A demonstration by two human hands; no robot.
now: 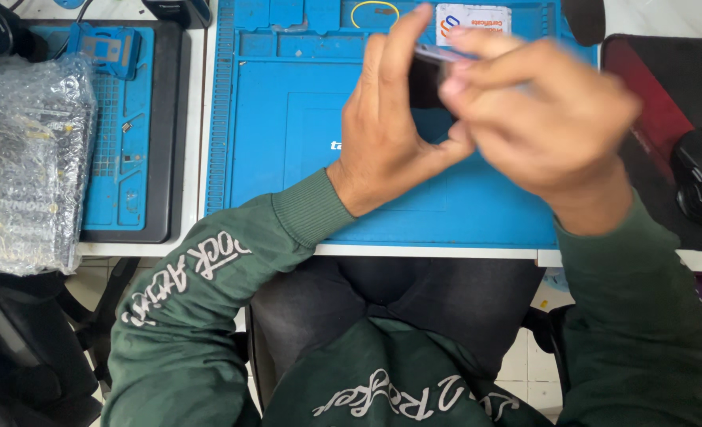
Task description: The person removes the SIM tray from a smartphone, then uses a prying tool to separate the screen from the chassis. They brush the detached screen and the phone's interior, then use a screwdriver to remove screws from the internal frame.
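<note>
A small dark flat device (426, 83) was held above the blue rubbery mat (288, 158) near the desk's far edge. It was gripped by the left hand (386, 134), fingers curled around it; the blurred right hand (541, 119) was pinched at its top edge. A bubble-wrapped bundle (31, 162) lay at the left edge.

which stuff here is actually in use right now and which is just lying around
In use:
left hand
right hand
small dark device held between both hands
blue work mat beneath them

Lying about:
bubble-wrap bundle
black mouse
white card
smaller blue mat
yellow ring
</note>
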